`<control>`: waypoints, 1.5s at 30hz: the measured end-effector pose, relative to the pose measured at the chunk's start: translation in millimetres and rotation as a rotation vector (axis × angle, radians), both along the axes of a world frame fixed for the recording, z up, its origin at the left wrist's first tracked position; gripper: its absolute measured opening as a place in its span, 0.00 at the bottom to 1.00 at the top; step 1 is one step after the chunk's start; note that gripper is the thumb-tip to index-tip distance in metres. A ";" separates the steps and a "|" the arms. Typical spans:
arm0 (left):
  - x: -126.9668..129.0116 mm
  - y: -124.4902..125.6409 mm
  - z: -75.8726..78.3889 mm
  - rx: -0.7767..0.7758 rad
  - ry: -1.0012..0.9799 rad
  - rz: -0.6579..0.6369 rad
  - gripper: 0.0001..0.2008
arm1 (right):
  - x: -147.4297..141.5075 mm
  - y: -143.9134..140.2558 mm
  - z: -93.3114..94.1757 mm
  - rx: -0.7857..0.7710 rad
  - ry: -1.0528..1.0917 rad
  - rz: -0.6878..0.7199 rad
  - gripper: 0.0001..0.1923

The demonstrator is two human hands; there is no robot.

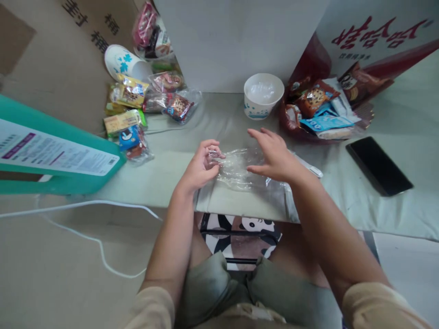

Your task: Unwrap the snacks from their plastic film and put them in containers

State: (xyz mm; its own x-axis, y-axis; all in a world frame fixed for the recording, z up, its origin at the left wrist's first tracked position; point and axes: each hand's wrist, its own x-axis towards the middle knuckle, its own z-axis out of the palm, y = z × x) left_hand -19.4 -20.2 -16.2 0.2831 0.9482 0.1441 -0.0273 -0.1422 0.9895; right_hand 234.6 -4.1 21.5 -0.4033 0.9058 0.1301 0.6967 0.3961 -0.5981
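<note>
A crumpled clear plastic bag [236, 173] lies flat on the cloth-covered table between my hands. My left hand [202, 167] is at the bag's left edge, its fingers loosely curved with a gap to the thumb; they look to be touching the plastic without gripping it. Over the bag's right side, my right hand [274, 155] is open, thumb and fingers spread, holding nothing. A slim white object [312, 169] pokes out beyond my right wrist, its kind partly hidden. Just past my right fingertips stands a white paper bowl [263, 96] with a blue print.
Several wrapped snacks [132, 91] and a tipped paper cup [125, 61] lie at the left. A dark red bowl [288, 123] of packets and a black phone [379, 165] are on the right. A green container [68, 151] and white cable [99, 203] border the left side.
</note>
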 end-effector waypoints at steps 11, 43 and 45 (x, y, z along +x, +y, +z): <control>-12.0 -6.8 4.3 -0.384 -0.417 0.141 0.31 | -27.5 -23.5 25.3 -0.464 0.540 -0.091 0.13; 20.6 -8.8 9.5 -0.162 -0.120 -0.075 0.13 | 6.3 -52.3 -41.0 -0.161 0.777 -0.227 0.07; 22.2 -7.5 7.9 -0.135 -0.037 -0.029 0.14 | 5.6 -50.9 -47.4 -0.182 0.856 -0.321 0.09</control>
State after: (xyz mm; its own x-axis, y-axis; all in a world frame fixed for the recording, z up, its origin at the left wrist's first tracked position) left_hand 2.8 -27.7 -8.4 0.3079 0.9511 0.0262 -0.0659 -0.0062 0.9978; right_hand 240.2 -55.0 -25.9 0.0379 0.9930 0.1120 0.0495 0.1100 -0.9927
